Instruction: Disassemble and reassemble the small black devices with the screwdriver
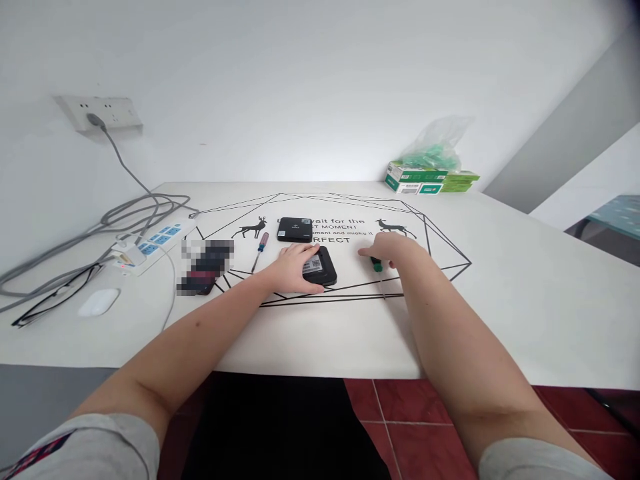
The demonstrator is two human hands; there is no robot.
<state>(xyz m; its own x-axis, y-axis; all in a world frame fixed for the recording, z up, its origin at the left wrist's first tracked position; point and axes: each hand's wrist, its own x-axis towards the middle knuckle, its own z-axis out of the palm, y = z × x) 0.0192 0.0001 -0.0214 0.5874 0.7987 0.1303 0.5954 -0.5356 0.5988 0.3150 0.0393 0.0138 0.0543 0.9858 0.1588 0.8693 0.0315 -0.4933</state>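
- On the white table, near the middle of the printed line pattern, a small black box with a label on its upper face is seen lying flat.
- The left hand is laid over the box's left side; fingers are spread loosely across its top, palm down, so the grip is open and pressing rather than clasped.
- Just right of the box, a green-handled screwdriver is found on the table, its thin shaft pointing toward the near edge.
- The right hand is placed on the green handle; fingers are curled over it, though whether the grip is fully closed around it cannot be told.
- Behind the left hand, a second black box is set flat, apart from the first.
- A red-and-blue screwdriver is seen left of that box, untouched.
- Further left, a power strip and a white mouse are noted.
- At the far right corner, green cartons under a plastic bag are stacked.
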